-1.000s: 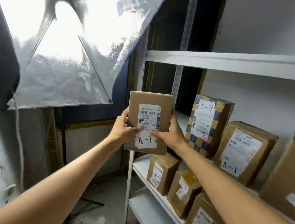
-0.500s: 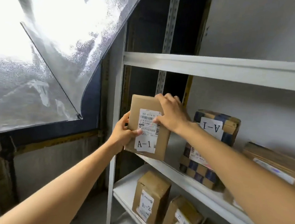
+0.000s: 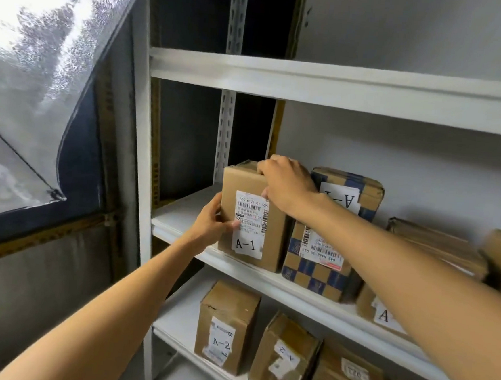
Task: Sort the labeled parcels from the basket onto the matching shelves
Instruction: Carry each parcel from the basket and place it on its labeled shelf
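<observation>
On the middle shelf (image 3: 181,219) the A-1 parcel (image 3: 273,242) stands upright, with a checkered parcel (image 3: 317,277) beside it at 3 o'clock. A-2 parcels (image 3: 227,317) sit on the lower shelf (image 3: 179,322). The left hand (image 3: 211,221) grips its 9 o'clock edge, the right hand (image 3: 287,183) its 12 o'clock edge.

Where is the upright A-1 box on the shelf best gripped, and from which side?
Top edge and open left face of the A-1 box, reached from the front. It stands upright on the shelf, and the checkered parcel crowds its right side, leaving no finger room there.
</observation>
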